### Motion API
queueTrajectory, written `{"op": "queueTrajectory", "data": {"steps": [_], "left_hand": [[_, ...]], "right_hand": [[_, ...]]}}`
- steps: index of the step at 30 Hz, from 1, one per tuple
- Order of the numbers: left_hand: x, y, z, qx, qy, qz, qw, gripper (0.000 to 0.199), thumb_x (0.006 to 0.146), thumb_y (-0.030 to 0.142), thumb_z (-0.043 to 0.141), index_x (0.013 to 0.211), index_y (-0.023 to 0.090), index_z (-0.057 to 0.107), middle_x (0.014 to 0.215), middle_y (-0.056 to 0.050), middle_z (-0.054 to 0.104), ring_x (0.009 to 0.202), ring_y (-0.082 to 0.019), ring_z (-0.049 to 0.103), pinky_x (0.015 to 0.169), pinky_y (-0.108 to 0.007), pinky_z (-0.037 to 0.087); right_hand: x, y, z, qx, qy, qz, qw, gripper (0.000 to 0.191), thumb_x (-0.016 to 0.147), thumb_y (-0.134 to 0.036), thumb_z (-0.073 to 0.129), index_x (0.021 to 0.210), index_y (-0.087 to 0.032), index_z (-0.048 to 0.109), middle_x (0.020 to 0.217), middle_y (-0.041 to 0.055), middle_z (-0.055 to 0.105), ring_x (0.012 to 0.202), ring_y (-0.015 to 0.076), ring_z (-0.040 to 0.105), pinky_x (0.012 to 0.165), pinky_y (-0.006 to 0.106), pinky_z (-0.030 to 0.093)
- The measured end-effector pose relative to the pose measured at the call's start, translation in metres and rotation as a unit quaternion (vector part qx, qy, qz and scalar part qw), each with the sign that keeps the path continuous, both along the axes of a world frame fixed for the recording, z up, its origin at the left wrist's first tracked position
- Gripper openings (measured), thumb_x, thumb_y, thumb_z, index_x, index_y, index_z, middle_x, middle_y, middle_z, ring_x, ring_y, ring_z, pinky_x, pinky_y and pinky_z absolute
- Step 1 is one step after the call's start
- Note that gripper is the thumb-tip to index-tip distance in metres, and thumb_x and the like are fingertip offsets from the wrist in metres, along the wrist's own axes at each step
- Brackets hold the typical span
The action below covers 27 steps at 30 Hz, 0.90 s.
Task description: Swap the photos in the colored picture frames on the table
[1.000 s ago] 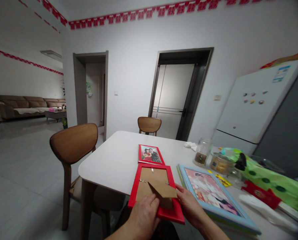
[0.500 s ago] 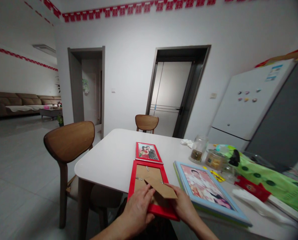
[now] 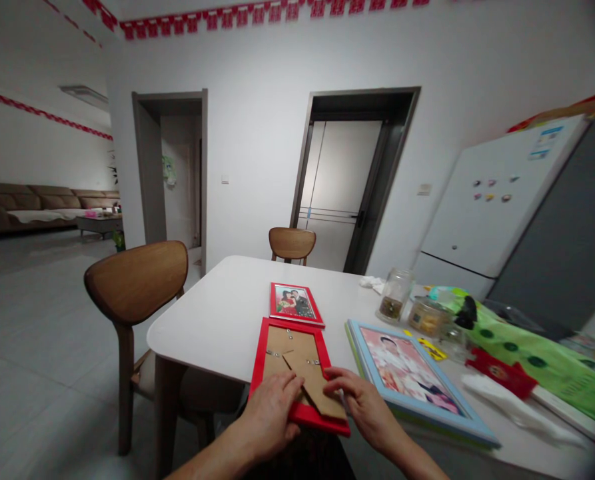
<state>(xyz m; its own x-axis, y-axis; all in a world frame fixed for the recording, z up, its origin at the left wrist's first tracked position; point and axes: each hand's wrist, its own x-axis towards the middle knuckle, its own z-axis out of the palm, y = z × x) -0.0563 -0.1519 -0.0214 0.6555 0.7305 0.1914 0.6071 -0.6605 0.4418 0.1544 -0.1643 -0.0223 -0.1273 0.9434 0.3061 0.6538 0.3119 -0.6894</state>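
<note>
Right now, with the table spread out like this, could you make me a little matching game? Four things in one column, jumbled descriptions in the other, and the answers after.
Column one
1. Left hand
2. Blue frame
3. Tall jar
4. Fridge

Column two
A. Clear glass, with dark contents at the bottom
B. White, its front dotted with small magnets
C. Touching the nearer red frame
D. Lying picture side up

Right pairs: 1-C, 2-D, 3-A, 4-B
</note>
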Motion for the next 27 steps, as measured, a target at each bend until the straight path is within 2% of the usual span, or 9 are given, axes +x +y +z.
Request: {"op": "queueTrajectory", "data": {"steps": [2,4,8,12,17,21,24,26,27], "left_hand": [[-0.001,0.0,0.0,0.012,-0.003,0.001,1.0,0.066,0.059,0.017,0.058,0.122,0.019,0.036,0.128,-0.007,0.038,0.113,-0.021,0.036,0.096,-0.032,0.027],[-0.001,0.0,0.0,0.028,-0.007,-0.008,1.0,0.061,0.06,0.017,0.057,0.119,0.021,0.04,0.126,-0.005,0.039,0.111,-0.021,0.037,0.095,-0.032,0.028],[-0.001,-0.001,0.001,0.05,0.0,-0.019,0.999,0.045,0.062,0.017,0.057,0.106,0.018,0.049,0.121,-0.007,0.045,0.109,-0.022,0.039,0.095,-0.032,0.029],[-0.001,-0.001,0.003,0.061,-0.004,-0.022,0.998,0.027,0.066,0.013,0.053,0.092,0.015,0.054,0.115,-0.008,0.049,0.106,-0.02,0.043,0.093,-0.029,0.031],[-0.001,-0.002,0.007,0.063,-0.014,-0.025,0.998,0.015,0.067,0.013,0.053,0.081,0.016,0.054,0.107,-0.007,0.054,0.1,-0.019,0.048,0.088,-0.028,0.035],[-0.002,-0.002,0.004,0.063,-0.016,-0.035,0.997,0.015,0.067,0.012,0.053,0.081,0.018,0.054,0.103,-0.005,0.055,0.099,-0.018,0.048,0.086,-0.027,0.036],[-0.01,-0.001,-0.002,0.065,-0.014,-0.009,0.998,0.03,0.065,0.015,0.058,0.094,0.018,0.051,0.112,-0.007,0.051,0.104,-0.02,0.045,0.092,-0.032,0.032],[-0.017,0.0,-0.005,0.063,-0.01,0.026,0.998,0.038,0.062,0.022,0.064,0.097,0.018,0.05,0.115,-0.008,0.049,0.107,-0.023,0.042,0.096,-0.04,0.023],[-0.021,0.001,-0.005,0.06,-0.011,0.042,0.997,0.039,0.061,0.025,0.066,0.096,0.018,0.05,0.115,-0.008,0.049,0.107,-0.023,0.042,0.098,-0.043,0.02]], "right_hand": [[-0.001,0.003,0.001,-0.01,-0.04,0.006,0.999,0.026,0.069,-0.018,0.039,0.066,-0.022,0.065,0.097,0.0062,0.059,0.091,0.0177,0.054,0.081,0.031,0.041],[-0.003,0.011,0.004,-0.001,-0.076,-0.003,0.997,0.024,0.07,-0.019,0.04,0.071,-0.02,0.065,0.095,0.0072,0.06,0.087,0.0174,0.055,0.079,0.029,0.041],[-0.007,0.035,0.01,0.0,-0.167,-0.068,0.984,0.025,0.069,-0.019,0.043,0.083,-0.016,0.063,0.091,0.0088,0.06,0.085,0.0169,0.054,0.079,0.025,0.038],[-0.015,0.054,0.009,-0.026,-0.242,-0.131,0.961,0.023,0.068,-0.017,0.043,0.078,-0.014,0.064,0.083,0.0082,0.059,0.075,0.0155,0.055,0.068,0.022,0.038],[-0.023,0.063,0.0,-0.017,-0.263,-0.159,0.951,0.02,0.068,-0.014,0.044,0.073,-0.013,0.063,0.084,0.0101,0.057,0.069,0.0146,0.053,0.06,0.022,0.035],[-0.024,0.063,-0.002,-0.016,-0.271,-0.169,0.948,0.023,0.074,-0.018,0.041,0.076,-0.014,0.064,0.086,0.0108,0.057,0.072,0.0154,0.053,0.062,0.023,0.035],[-0.028,0.054,0.004,0.006,-0.263,-0.166,0.95,0.026,0.076,-0.021,0.041,0.087,-0.016,0.063,0.09,0.0109,0.057,0.082,0.0184,0.052,0.071,0.026,0.036],[-0.035,0.043,0.009,0.036,-0.239,-0.124,0.962,0.026,0.075,-0.023,0.044,0.092,-0.018,0.063,0.098,0.0103,0.056,0.092,0.0199,0.049,0.08,0.029,0.035],[-0.039,0.037,0.011,0.042,-0.223,-0.078,0.971,0.025,0.073,-0.024,0.047,0.091,-0.019,0.063,0.102,0.0094,0.055,0.095,0.02,0.047,0.083,0.029,0.034]]}}
